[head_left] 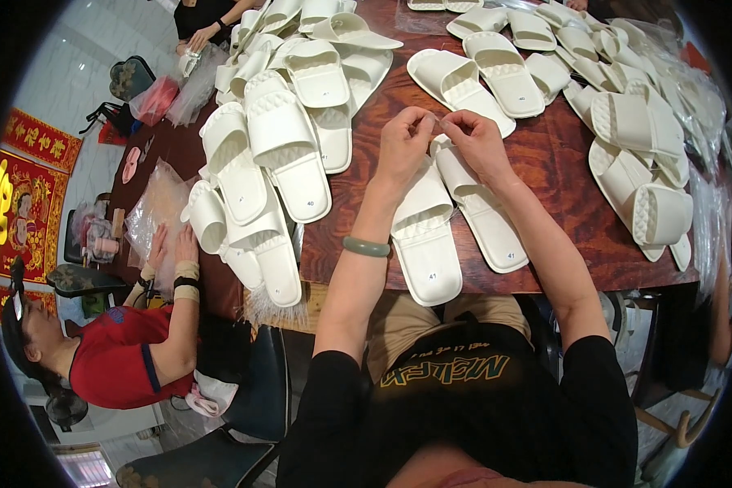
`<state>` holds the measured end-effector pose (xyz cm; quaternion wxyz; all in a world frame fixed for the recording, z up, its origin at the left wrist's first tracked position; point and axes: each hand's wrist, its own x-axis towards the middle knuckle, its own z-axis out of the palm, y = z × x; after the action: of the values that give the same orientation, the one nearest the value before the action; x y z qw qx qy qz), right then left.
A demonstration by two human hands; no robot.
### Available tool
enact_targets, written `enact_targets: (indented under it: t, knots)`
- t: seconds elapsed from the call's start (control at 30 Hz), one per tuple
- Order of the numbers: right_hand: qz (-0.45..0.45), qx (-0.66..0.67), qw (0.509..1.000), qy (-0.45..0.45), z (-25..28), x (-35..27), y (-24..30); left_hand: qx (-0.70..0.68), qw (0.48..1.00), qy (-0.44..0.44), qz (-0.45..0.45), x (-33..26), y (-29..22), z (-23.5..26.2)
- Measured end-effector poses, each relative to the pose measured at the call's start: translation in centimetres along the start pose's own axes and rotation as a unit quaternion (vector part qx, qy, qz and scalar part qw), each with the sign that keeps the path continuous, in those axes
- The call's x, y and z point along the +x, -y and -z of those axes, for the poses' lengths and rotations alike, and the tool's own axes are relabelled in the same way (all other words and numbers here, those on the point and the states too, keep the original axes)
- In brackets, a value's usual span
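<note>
Thumb and forefinger are pressed together on both the left hand [407,138] and the right hand [476,140], the tips nearly meeting; whatever they pinch is too fine to make out. The hands are above the far, strapped end of a pair of slippers, the left slipper [428,244] and the right slipper [490,218]; whether they touch it is hard to tell. Both slippers are smooth and cream-white, with rounded heels and broad, seamless-looking straps. The wrists bend inward and the bare forearms converge over the pair like an upturned V, one smooth green bangle [366,246] circling the left one. Beneath the pair is a glossy, red-brown wood-grain table [569,203]. Just beyond the pair lie at least three similar slippers [504,75], quilting visible inside. Left of the pair rises an overlapping slipper heap [291,154], too tangled to count exactly; right of it, another stack [630,122] stands beside crinkled clear plastic [712,163]. Well left of the pair, one red-shirted co-worker [118,358] rests two hands on clear film [159,207].
</note>
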<state>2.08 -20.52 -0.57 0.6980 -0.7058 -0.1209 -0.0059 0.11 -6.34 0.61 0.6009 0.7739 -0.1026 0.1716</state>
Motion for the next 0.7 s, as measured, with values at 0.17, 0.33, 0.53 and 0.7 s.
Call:
enact_targets:
  t: [0.17,0.33,0.53,0.7]
  knots:
    - [0.0,0.01,1.0,0.023,0.08,-0.18,0.25,-0.014,1.0,0.002,0.01,-0.04,-0.15,0.04]
    - [-0.004,-0.008,1.0,0.011,0.11,-0.1,0.24,0.0,1.0,0.001,0.008,0.04,-0.19,0.04]
    - [0.002,-0.013,1.0,0.005,0.21,0.05,-0.02,0.01,1.0,-0.012,-0.027,0.15,-0.05,-0.14]
    - [0.008,-0.012,0.999,0.036,-0.11,-0.33,0.56,-0.028,0.998,-0.038,-0.03,0.01,0.4,0.08]
